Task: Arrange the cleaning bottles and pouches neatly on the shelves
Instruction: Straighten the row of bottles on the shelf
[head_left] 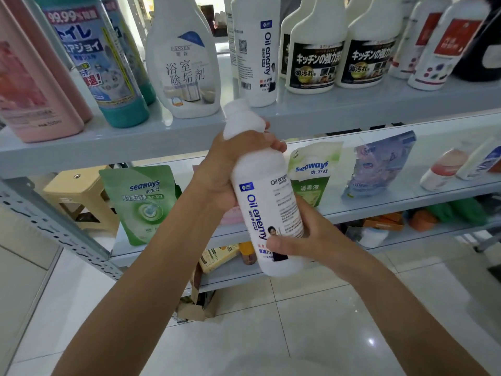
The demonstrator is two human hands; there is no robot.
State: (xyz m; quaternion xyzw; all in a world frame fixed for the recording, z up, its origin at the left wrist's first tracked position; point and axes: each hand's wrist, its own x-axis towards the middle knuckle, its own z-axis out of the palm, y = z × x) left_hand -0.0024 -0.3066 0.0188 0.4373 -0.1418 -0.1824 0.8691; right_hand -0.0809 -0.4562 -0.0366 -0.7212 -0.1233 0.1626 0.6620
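Note:
I hold a white "Oil enemy" bottle [268, 196] upright and slightly tilted in front of the shelves. My left hand [230, 164] grips its shoulder below the neck. My right hand [306, 237] grips its lower part, thumb across the label. A matching "Oil enemy" bottle [256, 50] stands on the upper shelf [352, 109], just behind the held one. On the lower shelf [379, 210] stand a green seaways pouch [143, 204], a pale green seaways pouch [311, 169] and a bluish pouch [376, 164].
The upper shelf carries pink bottles [32, 85], teal bottles [105, 63], a white bathroom cleaner [187, 69], two black-labelled spray bottles [314, 55] and red-labelled bottles [439, 50]. A beige stool [78, 196] stands behind the rack. Cartons sit on the lowest shelf; tiled floor lies below.

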